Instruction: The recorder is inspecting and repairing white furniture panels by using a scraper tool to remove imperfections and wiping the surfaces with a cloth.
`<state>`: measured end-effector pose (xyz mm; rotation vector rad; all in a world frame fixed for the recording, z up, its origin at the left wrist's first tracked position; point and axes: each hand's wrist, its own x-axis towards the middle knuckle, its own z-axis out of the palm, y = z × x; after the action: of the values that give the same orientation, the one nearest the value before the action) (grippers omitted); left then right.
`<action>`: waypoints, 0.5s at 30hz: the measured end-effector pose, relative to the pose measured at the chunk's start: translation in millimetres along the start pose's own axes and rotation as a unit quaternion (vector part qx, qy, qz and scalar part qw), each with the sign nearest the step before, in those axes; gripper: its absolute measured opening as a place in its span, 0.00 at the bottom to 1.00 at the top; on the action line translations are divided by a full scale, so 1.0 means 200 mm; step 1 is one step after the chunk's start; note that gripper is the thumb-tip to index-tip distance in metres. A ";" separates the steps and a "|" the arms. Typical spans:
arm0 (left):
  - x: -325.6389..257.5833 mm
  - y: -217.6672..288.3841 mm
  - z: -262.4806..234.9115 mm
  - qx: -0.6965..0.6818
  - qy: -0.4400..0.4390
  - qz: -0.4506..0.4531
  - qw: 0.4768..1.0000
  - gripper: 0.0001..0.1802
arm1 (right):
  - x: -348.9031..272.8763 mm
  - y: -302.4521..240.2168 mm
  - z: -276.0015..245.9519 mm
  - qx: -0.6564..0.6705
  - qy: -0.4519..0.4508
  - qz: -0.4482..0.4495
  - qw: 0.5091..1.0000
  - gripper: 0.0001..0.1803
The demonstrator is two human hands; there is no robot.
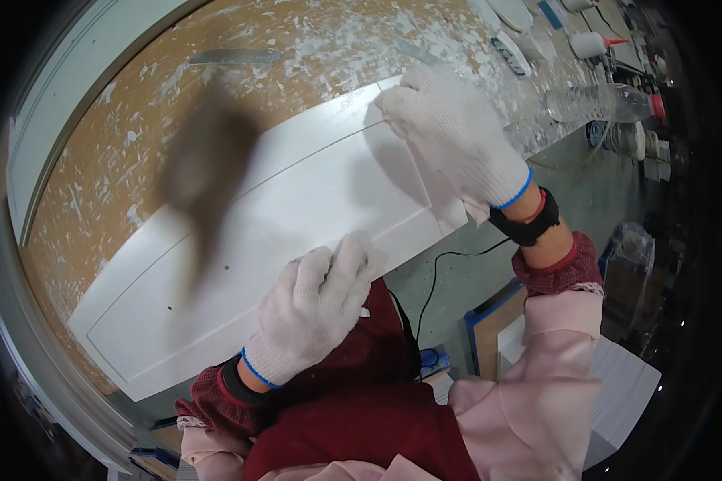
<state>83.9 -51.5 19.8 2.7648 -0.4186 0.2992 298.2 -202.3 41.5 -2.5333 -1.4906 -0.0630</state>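
A white panel (pixel 297 200) with a curved far edge and grooved border lines lies across the workbench. My left hand (pixel 305 313), in a white knit glove with a blue cuff, rests on the panel's near edge with its fingers stretched out. At the panel's right end is my right hand (pixel 457 128), gloved the same way. Its fingers are curled down at the panel's surface, and whatever they hold is hidden beneath the glove. A pale flap (pixel 477 210) hangs below that hand by the panel's edge; its kind is unclear.
White flecks cover the brown bench (pixel 321 48). A flat grey strip (pixel 237 57) lies beyond the panel. To the right are a clear plastic bottle (pixel 602 103) and a white squeeze bottle (pixel 590 45). A black cable (pixel 437 280) hangs below. A blurred dark shape (pixel 208 160) blocks part of the view.
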 end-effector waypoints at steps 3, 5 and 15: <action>-0.02 0.00 0.00 -0.002 0.000 -0.011 1.000 0.19 | 0.07 0.03 0.03 -0.001 0.019 -0.003 1.000 0.04; -0.01 -0.01 -0.02 -0.030 0.004 0.006 1.000 0.21 | 0.05 0.02 0.02 -0.002 0.031 -0.006 1.000 0.04; -0.03 -0.03 -0.02 -0.041 -0.021 0.006 0.999 0.31 | -0.19 -0.22 -0.16 0.188 -0.179 0.357 0.897 0.07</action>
<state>79.2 -43.7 19.9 2.6931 -0.4491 0.2210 244.1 -221.0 73.2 -2.6571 -0.4797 0.7545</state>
